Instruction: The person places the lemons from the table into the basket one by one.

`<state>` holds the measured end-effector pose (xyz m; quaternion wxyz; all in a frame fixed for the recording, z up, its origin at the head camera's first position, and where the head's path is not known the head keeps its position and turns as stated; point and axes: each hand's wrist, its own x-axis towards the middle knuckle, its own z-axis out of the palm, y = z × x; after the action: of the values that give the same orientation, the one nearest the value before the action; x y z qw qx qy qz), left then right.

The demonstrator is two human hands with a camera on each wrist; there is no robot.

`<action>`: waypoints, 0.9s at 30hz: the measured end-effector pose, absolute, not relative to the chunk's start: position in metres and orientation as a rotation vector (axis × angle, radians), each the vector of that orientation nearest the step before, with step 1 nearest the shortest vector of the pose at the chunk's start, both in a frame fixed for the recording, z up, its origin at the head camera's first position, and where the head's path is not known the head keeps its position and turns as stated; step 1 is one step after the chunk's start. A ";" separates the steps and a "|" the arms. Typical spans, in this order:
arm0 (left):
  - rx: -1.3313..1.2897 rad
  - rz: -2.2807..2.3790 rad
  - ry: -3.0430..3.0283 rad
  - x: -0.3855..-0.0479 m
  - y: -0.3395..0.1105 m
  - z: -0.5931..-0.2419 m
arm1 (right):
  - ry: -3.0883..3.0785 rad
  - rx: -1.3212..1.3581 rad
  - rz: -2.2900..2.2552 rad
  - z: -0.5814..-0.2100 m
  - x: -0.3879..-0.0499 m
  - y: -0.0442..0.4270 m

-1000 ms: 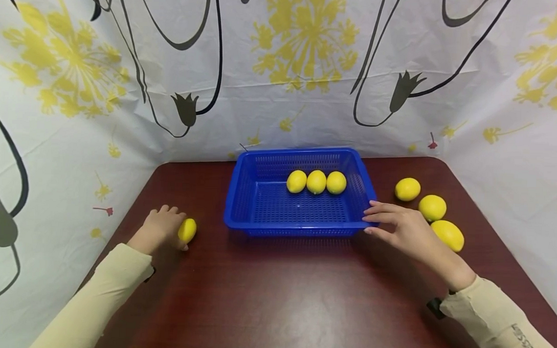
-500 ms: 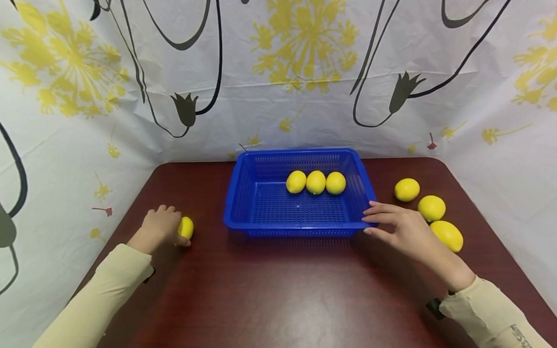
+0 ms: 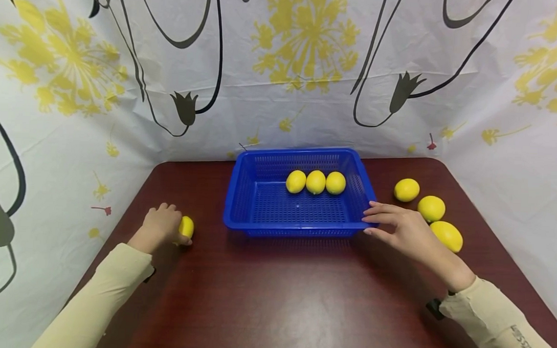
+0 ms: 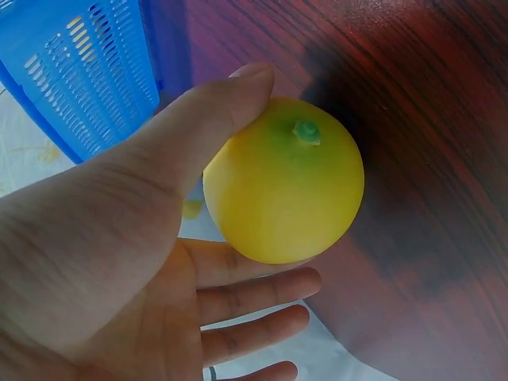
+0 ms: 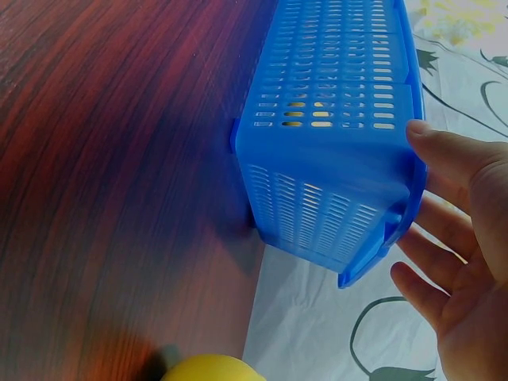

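Note:
My left hand (image 3: pixel 160 225) pinches a yellow lemon (image 3: pixel 187 226) at the left of the table. In the left wrist view, the thumb lies over the lemon (image 4: pixel 282 186) near its green stem end, the index finger lies along its lower side, and the other fingers extend beyond. Whether the lemon touches the table is unclear. My right hand (image 3: pixel 403 227) touches the front right corner of a blue plastic basket (image 3: pixel 299 227), its fingers nearly straight at the rim. The right wrist view has that thumb on the basket (image 5: pixel 325 151) rim. Three lemons (image 3: pixel 315 182) sit in a row inside.
Three more lemons lie right of the basket: a back one (image 3: pixel 407 190), a middle one (image 3: pixel 431 208) and a front one (image 3: pixel 447 236) close to my right wrist. Patterned white cloth (image 3: pixel 280 112) stands behind and beside the dark red wooden table (image 3: pixel 274 291).
My left thumb has closed in on the lemon, which has shifted slightly left and up into the hand. The right hand and the basket have stayed in place.

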<state>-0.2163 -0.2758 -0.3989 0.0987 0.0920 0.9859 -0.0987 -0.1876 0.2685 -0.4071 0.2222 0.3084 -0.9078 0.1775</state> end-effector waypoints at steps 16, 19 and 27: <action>0.302 -0.285 2.953 -0.219 -0.273 -0.388 | -2.502 0.855 0.509 -0.407 -0.188 0.269; 0.310 -0.293 2.966 -0.220 -0.271 -0.382 | -2.502 0.851 0.500 -0.407 -0.188 0.270; 0.333 -0.255 3.059 -0.224 -0.267 -0.366 | -2.508 0.851 0.492 -0.408 -0.188 0.270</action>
<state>-0.2242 -0.2668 -0.3663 0.0271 0.1078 0.9904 -0.0826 -0.1881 0.2700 -0.4080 0.2222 0.3079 -0.9078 0.1780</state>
